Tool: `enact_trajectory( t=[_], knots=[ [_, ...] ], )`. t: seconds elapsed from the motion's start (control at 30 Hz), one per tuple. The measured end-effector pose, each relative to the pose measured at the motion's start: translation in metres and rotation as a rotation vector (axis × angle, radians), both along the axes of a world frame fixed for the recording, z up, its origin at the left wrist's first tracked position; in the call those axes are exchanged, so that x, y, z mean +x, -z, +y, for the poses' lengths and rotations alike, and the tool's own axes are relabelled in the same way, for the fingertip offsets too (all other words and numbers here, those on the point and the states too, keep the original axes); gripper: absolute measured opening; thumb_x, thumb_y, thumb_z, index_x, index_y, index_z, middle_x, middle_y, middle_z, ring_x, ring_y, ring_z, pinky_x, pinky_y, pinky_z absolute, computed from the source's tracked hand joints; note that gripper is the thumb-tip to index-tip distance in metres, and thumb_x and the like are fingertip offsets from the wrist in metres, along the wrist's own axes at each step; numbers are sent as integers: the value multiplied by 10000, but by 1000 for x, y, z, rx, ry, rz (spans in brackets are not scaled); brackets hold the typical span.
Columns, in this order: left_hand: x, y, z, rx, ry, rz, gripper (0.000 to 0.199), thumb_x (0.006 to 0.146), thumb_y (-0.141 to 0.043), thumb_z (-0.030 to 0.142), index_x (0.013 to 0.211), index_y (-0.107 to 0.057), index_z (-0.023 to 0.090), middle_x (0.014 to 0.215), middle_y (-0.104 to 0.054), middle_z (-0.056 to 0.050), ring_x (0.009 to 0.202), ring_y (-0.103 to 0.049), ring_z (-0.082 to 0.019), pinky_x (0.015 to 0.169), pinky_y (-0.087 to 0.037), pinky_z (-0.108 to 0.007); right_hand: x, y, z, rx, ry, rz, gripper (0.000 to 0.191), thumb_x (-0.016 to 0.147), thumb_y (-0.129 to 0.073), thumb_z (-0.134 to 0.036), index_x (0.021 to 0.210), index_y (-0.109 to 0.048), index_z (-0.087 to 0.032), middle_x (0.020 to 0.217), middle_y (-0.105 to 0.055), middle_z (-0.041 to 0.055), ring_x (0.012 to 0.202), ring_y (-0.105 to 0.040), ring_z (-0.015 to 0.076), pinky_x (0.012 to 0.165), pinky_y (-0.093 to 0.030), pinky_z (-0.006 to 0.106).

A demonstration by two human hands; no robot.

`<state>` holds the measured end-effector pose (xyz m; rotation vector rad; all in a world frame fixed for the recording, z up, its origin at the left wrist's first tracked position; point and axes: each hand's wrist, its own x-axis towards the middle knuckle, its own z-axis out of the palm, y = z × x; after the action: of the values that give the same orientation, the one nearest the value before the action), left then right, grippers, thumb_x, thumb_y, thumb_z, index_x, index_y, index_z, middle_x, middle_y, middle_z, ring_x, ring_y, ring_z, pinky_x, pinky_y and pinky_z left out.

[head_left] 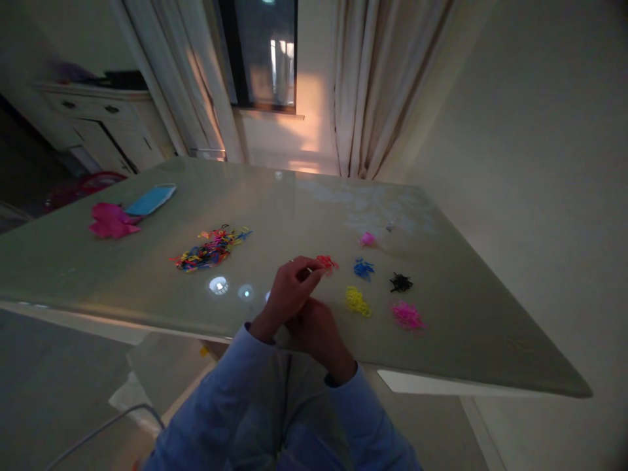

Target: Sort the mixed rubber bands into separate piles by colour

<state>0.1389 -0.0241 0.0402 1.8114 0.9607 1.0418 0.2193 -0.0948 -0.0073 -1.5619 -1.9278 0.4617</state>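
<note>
Using red pile (328, 263) as landmark, on glossy worktop (294, 203). Small thin pieces throughout, too small to type. Reaching to near-left edge of red pile with left hand (289, 288), thumb and forefinger drawn to a narrow pinch at the pieces; cannot tell if gripping one. Holding right hand (318, 327) nearer the body than red pile, partly under left hand, fingers curled and mostly hidden; cannot tell if holding anything.

Just right of red pile: blue pile (364, 269). Right and nearer: yellow pile (358, 301). Farther right: black pile (401, 282), with pink pile (407, 315) nearer the body than that. Right and beyond red pile: small pink bundle (367, 239), plus tiny pale item (390, 226), unclear.

Well left of red pile: mixed-colour heap (209, 252), spread loose, larger than any single-colour one. Far left and beyond: crumpled pink sheet (112, 220) beside blue face mask (151, 199).

Beyond red pile, past worktop edge: curtains (363, 85) and window (267, 52); far left, pale cabinet (105, 118).
</note>
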Motion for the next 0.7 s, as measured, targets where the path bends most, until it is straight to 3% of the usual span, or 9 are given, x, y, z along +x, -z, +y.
enact_trajectory(
  t=[0.1,0.2,0.3,0.43,0.7],
  knots=[
    [-31,12,3,-69,-128,17,174,825,-623,324,881,-706,181,759,-704,-28,619,-605,-139,593,-465,-246,1,-6,-3,47,-10,75,181,923,-575,-211,812,-718,-197,882,-723,52,761,-666,163,672,-443,238],
    [-66,23,7,49,-194,153,161,828,-598,285,873,-714,182,805,-716,-42,663,-610,-150,641,-474,-265,1,-11,-5,61,-13,80,209,937,-589,-241,767,-696,-183,789,-664,32,722,-618,147,663,-413,232],
    [-100,32,11,174,-160,284,174,850,-572,260,889,-720,178,822,-714,-52,690,-619,-158,691,-481,-287,2,-12,-5,59,-34,88,243,963,-568,-279,776,-684,-175,775,-636,22,720,-594,140,680,-406,233],
    [-136,39,14,236,-125,316,187,873,-544,216,930,-718,176,835,-712,-52,733,-636,-160,699,-483,-280,3,-9,-2,64,-40,82,275,976,-540,-305,774,-671,-173,766,-623,27,720,-586,146,683,-407,242],
    [-159,51,14,236,-184,224,179,877,-546,172,929,-717,188,844,-712,-37,766,-646,-157,718,-477,-278,0,-15,2,16,-8,18,283,972,-542,-337,772,-669,-182,757,-622,30,698,-581,158,657,-406,262]
  ],
)
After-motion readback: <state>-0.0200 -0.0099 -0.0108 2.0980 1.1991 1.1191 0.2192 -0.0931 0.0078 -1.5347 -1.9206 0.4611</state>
